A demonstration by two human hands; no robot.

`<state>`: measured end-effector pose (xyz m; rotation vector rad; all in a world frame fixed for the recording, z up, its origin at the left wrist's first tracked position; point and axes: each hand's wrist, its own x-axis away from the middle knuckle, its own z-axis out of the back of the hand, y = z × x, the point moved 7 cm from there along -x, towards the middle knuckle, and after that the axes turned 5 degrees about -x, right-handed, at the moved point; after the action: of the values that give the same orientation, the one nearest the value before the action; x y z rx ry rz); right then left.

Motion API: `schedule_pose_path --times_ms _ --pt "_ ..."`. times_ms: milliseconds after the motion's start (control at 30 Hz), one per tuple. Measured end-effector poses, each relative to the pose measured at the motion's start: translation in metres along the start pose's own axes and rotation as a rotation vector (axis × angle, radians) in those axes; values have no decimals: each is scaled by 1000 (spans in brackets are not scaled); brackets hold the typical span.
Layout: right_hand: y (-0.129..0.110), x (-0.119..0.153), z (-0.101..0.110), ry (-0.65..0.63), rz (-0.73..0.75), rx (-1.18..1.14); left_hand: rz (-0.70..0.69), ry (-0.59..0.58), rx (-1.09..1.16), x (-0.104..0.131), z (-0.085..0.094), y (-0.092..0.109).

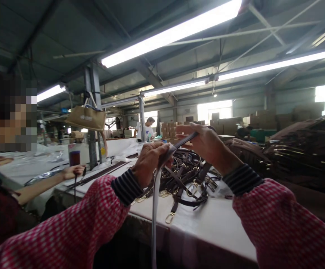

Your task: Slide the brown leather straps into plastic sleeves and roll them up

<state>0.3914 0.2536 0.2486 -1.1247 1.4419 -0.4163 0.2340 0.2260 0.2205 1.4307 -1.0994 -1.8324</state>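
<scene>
My left hand [150, 158] pinches a dark strap [185, 141] between thumb and fingers, above the front of the table. A pale, narrow strip [155, 216] hangs from the same grip down past the table edge. Higher up and to the right, my right hand [207, 145] holds the strap's other stretch against its palm, its fingers reaching leftward. The strap slants between both hands. Beneath and behind them lies a tangled heap of dark brown straps [189, 173] with gold-coloured clasps; one clasp [169, 217] sticks out toward the front.
To the left, a co-worker's hand [73, 172] holds a thin dark cord or strap. Long dark strips [106, 172] lie on the white table [215, 231]. Brown bags [299, 149] under clear plastic are piled at right. A tan bag [86, 118] hangs by a post.
</scene>
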Motion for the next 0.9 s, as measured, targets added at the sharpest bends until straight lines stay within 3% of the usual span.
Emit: schedule_pose_path --times_ms 133,200,333,400,467,567,633,700,800,900 --pt "11 3 -62 -248 4 44 -42 30 113 -13 -12 24" --pt "16 0 -59 -202 -15 -21 -61 97 112 -11 -5 22" --pt "22 -5 1 136 -105 -169 -25 121 -1 4 15 -7" --pt "23 -3 12 173 -99 -166 -6 77 -41 7 16 -15" --pt "24 -1 -3 53 -73 -105 8 37 -31 3 9 -13" --pt "29 5 -45 -181 -43 -47 -13 36 59 -10 -6 4" --pt "33 7 -54 -206 -49 -68 -27 68 99 -14 -11 9" --pt "33 6 -36 -79 -70 -114 -15 105 91 -9 -9 3" --pt "34 6 10 151 -134 -147 20 148 54 11 2 -23" --pt "34 7 33 218 -162 -137 78 143 34 26 9 -45"
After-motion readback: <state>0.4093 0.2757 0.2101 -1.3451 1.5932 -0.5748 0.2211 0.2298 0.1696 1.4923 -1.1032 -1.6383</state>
